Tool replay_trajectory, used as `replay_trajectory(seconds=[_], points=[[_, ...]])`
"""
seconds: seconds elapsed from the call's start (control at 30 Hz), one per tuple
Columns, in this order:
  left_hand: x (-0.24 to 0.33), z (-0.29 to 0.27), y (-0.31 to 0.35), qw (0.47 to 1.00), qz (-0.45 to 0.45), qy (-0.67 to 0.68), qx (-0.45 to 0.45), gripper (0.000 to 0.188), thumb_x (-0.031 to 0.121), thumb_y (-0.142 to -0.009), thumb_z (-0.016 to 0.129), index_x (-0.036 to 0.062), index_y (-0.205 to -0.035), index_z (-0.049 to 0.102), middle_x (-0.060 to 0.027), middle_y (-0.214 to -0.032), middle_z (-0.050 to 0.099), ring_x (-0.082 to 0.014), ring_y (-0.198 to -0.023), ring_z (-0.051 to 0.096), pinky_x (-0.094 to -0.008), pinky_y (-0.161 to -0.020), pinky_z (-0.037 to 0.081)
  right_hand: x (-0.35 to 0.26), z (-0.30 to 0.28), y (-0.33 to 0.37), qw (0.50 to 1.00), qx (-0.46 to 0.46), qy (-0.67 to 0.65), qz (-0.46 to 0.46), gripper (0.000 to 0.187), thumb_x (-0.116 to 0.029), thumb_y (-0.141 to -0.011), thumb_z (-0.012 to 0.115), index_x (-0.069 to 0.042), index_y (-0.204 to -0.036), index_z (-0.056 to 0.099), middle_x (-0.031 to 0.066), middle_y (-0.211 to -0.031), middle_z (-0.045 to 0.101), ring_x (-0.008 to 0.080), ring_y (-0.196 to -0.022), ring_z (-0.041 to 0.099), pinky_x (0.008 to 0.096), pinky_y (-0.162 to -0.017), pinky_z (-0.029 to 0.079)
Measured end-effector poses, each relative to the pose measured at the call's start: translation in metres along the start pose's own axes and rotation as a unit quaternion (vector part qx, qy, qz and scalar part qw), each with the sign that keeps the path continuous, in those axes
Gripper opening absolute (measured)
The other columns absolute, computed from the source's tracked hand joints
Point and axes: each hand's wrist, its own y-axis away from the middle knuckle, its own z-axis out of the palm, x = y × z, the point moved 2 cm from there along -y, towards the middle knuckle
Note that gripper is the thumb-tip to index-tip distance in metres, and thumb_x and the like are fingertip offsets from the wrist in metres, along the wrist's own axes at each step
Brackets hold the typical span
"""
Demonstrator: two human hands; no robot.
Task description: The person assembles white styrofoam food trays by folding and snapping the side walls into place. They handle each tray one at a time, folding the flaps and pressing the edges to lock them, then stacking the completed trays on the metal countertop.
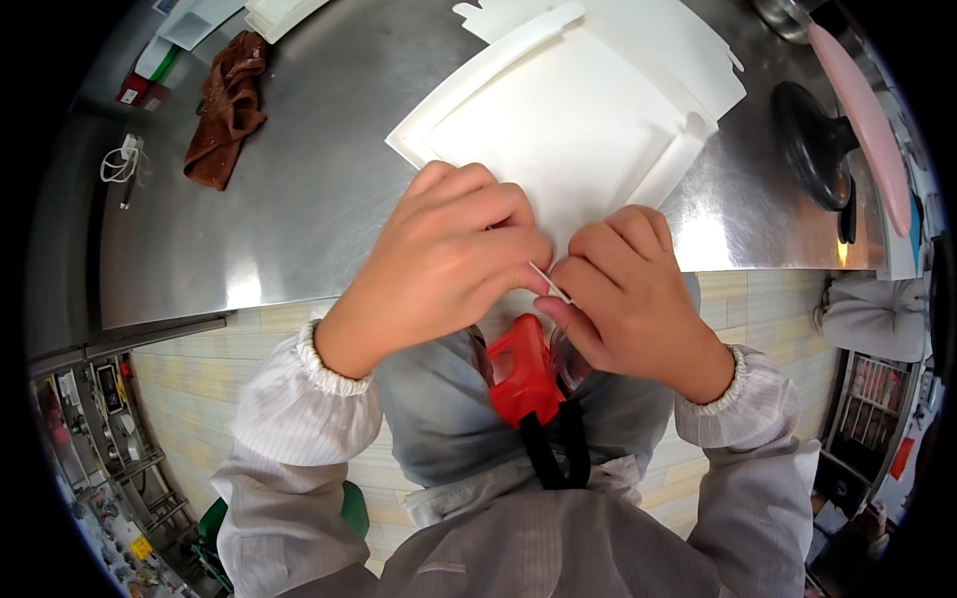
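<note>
A white cardboard box [548, 125], partly folded, lies on the steel table with its near side reaching over the front edge. Low walls stand up along its left and right sides, and a broad flap spreads out at the far right. My left hand [439, 261] is closed on the near side, thumb and fingers pinching the board. Close beside it, my right hand [633, 294] is closed on the same side, and a thin white card edge shows between the two thumbs. The fingertips largely hide how the near panel is folded.
A crumpled brown cloth [227, 115] and a white cable [125, 159] lie on the steel table [309, 189] at left. A pink disc [862, 110] with a black round base [809, 145] stands at right, near a metal bowl [783, 18]. Below hangs a red object [520, 374] with black straps.
</note>
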Motion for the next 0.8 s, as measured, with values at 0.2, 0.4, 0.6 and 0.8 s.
replay_trajectory(seconds=[0.2,0.4,0.6,0.8], points=[[-0.016,-0.005,0.008,0.99,0.016,-0.102,0.092,0.018,0.024,-0.078,0.081,0.0113,-0.085,0.07,-0.0012,-0.085,0.064,-0.0245,-0.085,0.059,-0.0392,-0.085,0.042,0.017,-0.027,0.0,0.999,-0.049,0.011,0.014,0.022,-0.011,-0.071,0.078,-0.006,-0.085,0.063,0.0073,-0.09,0.055,0.0307,-0.091,0.054,0.0424,-0.088,0.044],[-0.017,-0.004,0.009,0.975,0.059,-0.168,0.134,0.018,0.021,-0.076,0.082,0.0109,-0.082,0.068,-0.0021,-0.081,0.062,-0.0259,-0.086,0.058,-0.0407,-0.083,0.042,0.038,-0.052,0.008,0.996,-0.075,0.05,0.022,0.016,-0.005,-0.074,0.074,-0.006,-0.083,0.061,0.0091,-0.087,0.055,0.032,-0.09,0.054,0.0416,-0.088,0.043],[0.028,0.046,-0.003,0.989,0.056,-0.084,0.107,0.027,0.022,-0.07,0.085,0.0111,-0.078,0.061,-0.001,-0.077,0.056,-0.0248,-0.083,0.054,-0.0399,-0.079,0.041,0.016,-0.021,0.001,0.998,-0.054,0.025,0.034,0.019,0.005,-0.072,0.067,-0.007,-0.086,0.061,0.006,-0.087,0.057,0.0288,-0.087,0.056,0.0395,-0.081,0.042],[0.011,0.015,0.002,0.998,0.067,-0.001,-0.013,0.036,0.032,-0.069,0.087,0.0135,-0.091,0.066,0.0001,-0.095,0.059,-0.0244,-0.091,0.055,-0.0374,-0.085,0.042,0.021,-0.026,0.014,0.999,-0.028,0.026,0.016,0.021,0.008,-0.07,0.065,-0.008,-0.083,0.062,0.003,-0.087,0.056,0.0264,-0.087,0.054,0.0365,-0.08,0.042]])
